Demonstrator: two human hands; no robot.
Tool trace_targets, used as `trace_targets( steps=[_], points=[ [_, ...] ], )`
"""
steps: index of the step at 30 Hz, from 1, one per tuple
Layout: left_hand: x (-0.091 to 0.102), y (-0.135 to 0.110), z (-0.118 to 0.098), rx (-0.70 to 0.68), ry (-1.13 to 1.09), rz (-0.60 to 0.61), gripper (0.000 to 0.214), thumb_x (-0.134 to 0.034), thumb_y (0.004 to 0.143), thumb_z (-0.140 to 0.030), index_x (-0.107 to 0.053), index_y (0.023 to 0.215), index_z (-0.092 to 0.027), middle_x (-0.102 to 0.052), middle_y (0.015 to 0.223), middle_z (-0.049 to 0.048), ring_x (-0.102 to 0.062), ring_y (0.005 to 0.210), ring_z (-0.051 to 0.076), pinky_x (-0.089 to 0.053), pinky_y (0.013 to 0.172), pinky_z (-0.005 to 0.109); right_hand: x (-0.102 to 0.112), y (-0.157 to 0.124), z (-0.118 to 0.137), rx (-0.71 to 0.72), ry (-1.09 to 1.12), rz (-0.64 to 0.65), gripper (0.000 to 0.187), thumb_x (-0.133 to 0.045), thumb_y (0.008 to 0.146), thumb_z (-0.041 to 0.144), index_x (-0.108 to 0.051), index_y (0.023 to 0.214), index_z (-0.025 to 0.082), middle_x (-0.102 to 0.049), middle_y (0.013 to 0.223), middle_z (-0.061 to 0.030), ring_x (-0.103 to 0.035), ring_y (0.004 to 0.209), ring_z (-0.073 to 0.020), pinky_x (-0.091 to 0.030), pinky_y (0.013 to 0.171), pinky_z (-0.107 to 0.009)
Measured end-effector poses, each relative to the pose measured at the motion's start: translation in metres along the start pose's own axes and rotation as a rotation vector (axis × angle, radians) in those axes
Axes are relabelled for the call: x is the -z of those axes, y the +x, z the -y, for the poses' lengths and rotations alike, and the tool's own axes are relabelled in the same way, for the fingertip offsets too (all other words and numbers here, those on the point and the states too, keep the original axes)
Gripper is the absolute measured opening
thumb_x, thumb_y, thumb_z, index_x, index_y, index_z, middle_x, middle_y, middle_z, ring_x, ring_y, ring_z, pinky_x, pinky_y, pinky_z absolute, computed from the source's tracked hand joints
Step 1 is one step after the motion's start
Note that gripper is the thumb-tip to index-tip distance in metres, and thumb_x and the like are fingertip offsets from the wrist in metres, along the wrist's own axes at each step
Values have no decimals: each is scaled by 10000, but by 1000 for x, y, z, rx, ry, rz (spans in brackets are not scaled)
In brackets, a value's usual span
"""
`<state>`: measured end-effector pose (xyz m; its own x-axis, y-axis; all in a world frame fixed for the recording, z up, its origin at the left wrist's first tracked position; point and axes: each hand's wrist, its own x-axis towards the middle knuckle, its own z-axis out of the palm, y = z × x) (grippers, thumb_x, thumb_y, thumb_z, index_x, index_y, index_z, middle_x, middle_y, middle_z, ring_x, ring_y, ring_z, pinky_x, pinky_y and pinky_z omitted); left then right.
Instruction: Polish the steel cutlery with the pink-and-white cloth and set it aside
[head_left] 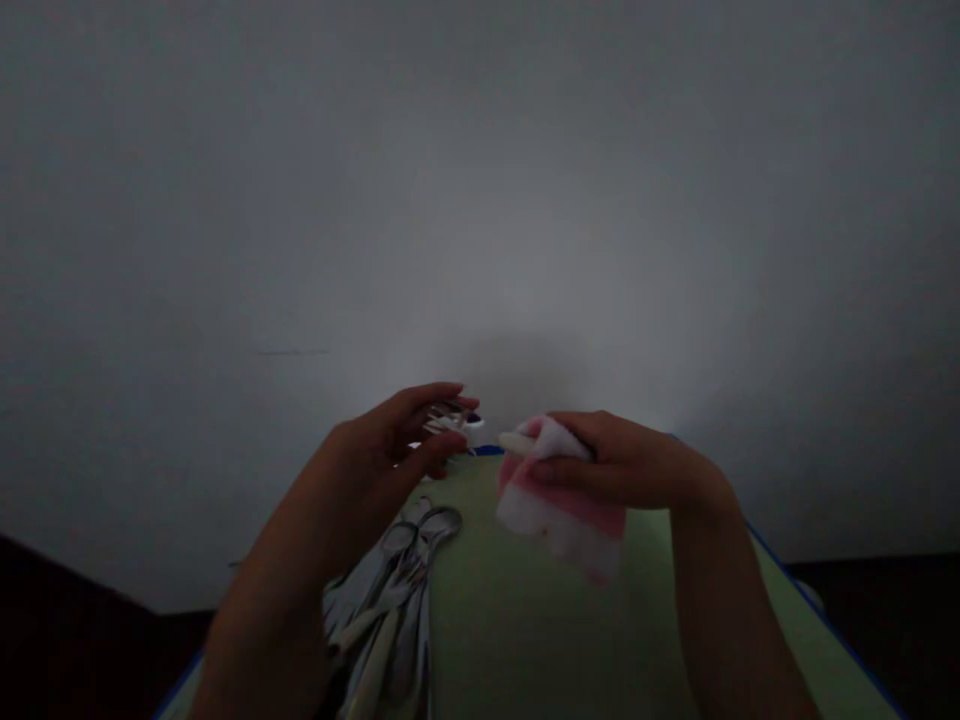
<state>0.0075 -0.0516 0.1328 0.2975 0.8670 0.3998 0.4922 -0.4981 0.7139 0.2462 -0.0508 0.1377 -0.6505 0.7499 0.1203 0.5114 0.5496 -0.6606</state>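
Observation:
My right hand [626, 462] is closed round a pink and white cloth [562, 515], which hangs down from it over the green surface [525, 620]. A pale handle tip [514, 441] sticks out of the cloth toward the left. My left hand [397, 435] reaches forward with curled fingers at a small white cup [472, 430] holding several utensils [444, 418]. The fingers touch those utensils; whether they grip one is unclear in the dim light.
Several metal spoons [409, 570] lie in a heap on the green surface below my left forearm. The surface has a blue edge [787, 580]. A plain grey wall [480, 200] stands right behind it. Dark floor shows on both sides.

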Motion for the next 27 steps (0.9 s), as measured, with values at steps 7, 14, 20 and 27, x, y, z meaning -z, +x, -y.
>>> trace_targets(
  steps=[7, 14, 20, 27],
  points=[
    [-12, -5, -16, -123, 158, 96, 374, -591, 803, -332, -526, 1171, -338, -705, 924, -46, -668, 778, 136, -526, 706, 234, -4, 6, 0, 93, 34, 32, 298, -446, 854, 411, -560, 935, 148, -575, 754, -2, -484, 628, -82, -367, 543, -185],
    [-15, -5, -21, -135, 158, 83, 346, -625, 770, -343, -546, 1101, -281, -701, 878, -38, -664, 752, 133, -527, 680, 223, -4, 7, -1, 130, 23, -4, 283, -446, 853, 390, -559, 943, 146, -583, 770, -6, -485, 641, -85, -365, 562, -189],
    [-16, -4, -28, -109, 243, 80, 206, -498, 846, -361, -626, 964, -251, -703, 901, -7, -658, 757, 154, -522, 671, 251, -5, 8, 3, 79, 34, -15, 335, -456, 835, 446, -551, 958, 149, -578, 777, -17, -477, 633, -95, -360, 538, -196],
    [-8, -2, -13, -19, 318, -168, 209, -521, 823, -373, -648, 937, -251, -709, 876, -11, -645, 661, 141, -507, 628, 245, -2, 4, -6, 28, -3, 83, 368, -490, 817, 454, -560, 1026, 159, -609, 827, -25, -501, 648, -99, -374, 549, -199]
  ],
)
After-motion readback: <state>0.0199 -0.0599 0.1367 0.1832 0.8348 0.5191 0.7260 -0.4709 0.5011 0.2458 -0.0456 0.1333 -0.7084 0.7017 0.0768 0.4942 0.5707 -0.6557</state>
